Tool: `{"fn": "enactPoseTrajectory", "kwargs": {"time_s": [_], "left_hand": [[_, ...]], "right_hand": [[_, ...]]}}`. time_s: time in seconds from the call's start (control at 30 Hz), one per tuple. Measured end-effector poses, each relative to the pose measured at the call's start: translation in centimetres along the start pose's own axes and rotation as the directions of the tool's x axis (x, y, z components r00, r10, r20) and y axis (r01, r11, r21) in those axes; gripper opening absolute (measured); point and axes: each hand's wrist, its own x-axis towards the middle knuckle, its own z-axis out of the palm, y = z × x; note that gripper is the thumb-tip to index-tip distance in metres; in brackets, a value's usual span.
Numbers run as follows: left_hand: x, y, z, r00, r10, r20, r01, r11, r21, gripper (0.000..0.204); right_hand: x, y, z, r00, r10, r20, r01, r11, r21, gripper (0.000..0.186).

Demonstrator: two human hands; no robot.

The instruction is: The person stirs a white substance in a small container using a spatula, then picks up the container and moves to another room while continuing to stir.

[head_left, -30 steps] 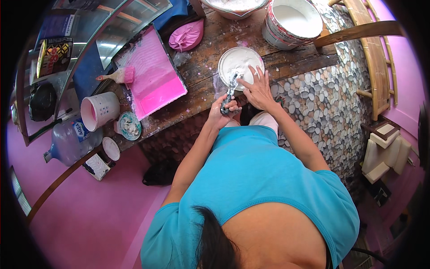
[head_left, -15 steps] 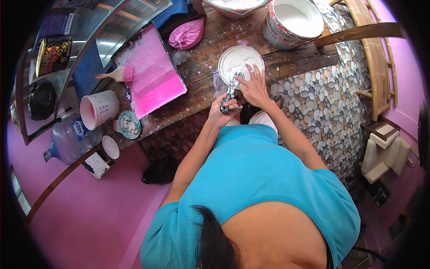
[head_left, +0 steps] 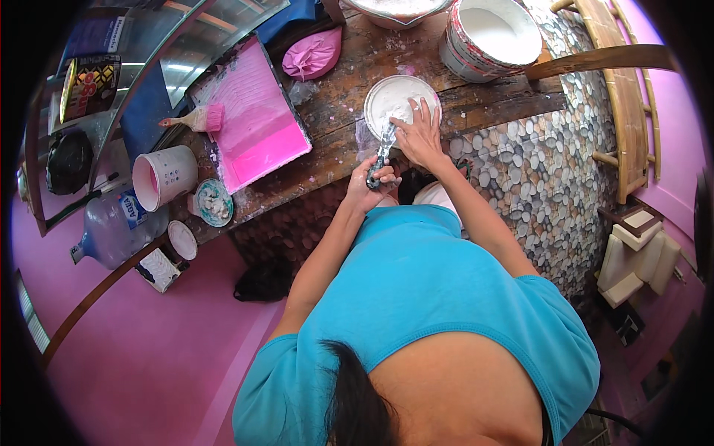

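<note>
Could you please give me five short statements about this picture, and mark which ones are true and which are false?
1. The left hand holds a tool by its dark handle. True.
2. The brush lies at the left edge of the paint tray. True.
3. The paint tray is green inside. False: the paint tray is pink inside.
4. The right hand has its fingers over a round white dish, near the far end of the tool. True.
5. The dish is to the left of the paint tray. False: the dish is to its right.
</note>
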Motion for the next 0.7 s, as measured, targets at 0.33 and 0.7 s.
{"fn": "enactPoseTrajectory", "kwargs": {"time_s": [0.33,0.7], "left_hand": [[0.0,0.0,0.3,1.0,0.007,0.011,-0.007,1.0,0.013,0.03],[0.3,0.2,-0.3,0.994,0.0,0.107,0.005,0.999,-0.053,0.026]], "right_hand": [[-0.3,-1.9,-1.9,0.998,-0.044,0.045,0.041,0.997,0.061,0.035],[0.7,-1.5,-1.2,1.0,-0.023,0.002,0.023,1.0,-0.008,0.035]]}}
